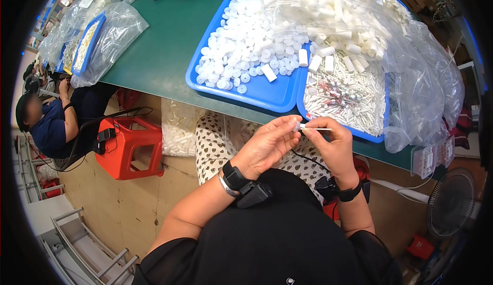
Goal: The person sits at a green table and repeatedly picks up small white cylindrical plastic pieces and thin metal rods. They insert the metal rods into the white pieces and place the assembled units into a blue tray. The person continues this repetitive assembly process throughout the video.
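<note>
Green table (154,59), near edge slanting down to the right. Large clear bag of white cylinders (328,7) slumped over the far right part, spilling onto two blue trays. Disc tray (277,98): translucent discs heaped toward its far side, near right corner showing bare blue. Stick tray (376,139): thin white sticks, some reddish bits, cylinders along its far side; sits at the table's near edge.

Left hand (268,145): thumb and finger pressed together on a small whitish piece (298,126). Right hand (333,140): pinching a thin white stick (323,129), level, one end at that piece. Both parts are just off the table's near edge, before the stick tray.

Step, as I judge it: joining stick and piece. Next move seems to call for steady left fingers and a straight push from the right.

Room: wide left of the disc tray; tight right, bag crowding. Near edge drops to the lap.
</note>
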Demonstrator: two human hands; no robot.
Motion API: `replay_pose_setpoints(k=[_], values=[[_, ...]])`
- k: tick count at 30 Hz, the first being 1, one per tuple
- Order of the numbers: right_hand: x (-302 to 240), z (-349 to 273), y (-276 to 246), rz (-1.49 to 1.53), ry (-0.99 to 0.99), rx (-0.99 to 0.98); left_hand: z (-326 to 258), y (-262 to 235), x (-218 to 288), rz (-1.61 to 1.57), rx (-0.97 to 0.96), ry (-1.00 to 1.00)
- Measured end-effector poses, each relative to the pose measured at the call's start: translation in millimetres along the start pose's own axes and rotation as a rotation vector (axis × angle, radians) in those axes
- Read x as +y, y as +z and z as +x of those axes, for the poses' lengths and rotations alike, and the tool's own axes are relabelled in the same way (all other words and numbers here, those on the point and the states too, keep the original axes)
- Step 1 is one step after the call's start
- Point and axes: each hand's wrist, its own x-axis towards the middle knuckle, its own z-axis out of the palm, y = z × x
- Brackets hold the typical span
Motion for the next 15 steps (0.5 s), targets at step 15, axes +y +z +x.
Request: replay_pose_setpoints(k=[15], values=[[4.8,-3.4,10.8,-0.587,-0.401,0.053,1.9,-5.3,-12.4,0.003,0.004,-0.015]])
